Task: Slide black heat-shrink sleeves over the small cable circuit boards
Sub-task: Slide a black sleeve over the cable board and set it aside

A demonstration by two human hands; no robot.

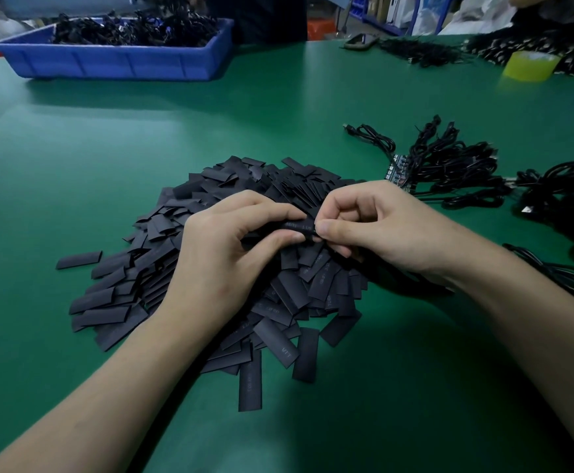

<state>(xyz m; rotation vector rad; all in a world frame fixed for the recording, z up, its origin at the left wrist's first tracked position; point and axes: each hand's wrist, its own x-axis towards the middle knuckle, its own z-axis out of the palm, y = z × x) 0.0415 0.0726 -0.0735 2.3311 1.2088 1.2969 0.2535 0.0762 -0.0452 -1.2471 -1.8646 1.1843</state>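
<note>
Both hands on one black heat-shrink sleeve (299,227) – I see it held just above the pile of loose sleeves (280,303) on the green table (142,138).

The left hand (231,247) pinches the sleeve's left part between thumb and forefinger, and the right hand (377,230), fingers curled, pinches its right end, so the fingertips of the two hands almost meet. I cannot tell whether a board is inside the sleeve. A small cable circuit board (396,170) lies bare at the end of the bundle of black cables (449,165), just beyond the right hand – more coiled cable (565,199) lies at the right edge. Far back on the left stands a blue bin (114,59) heaped with black cables, and far right a yellow tape roll (529,64).
</note>
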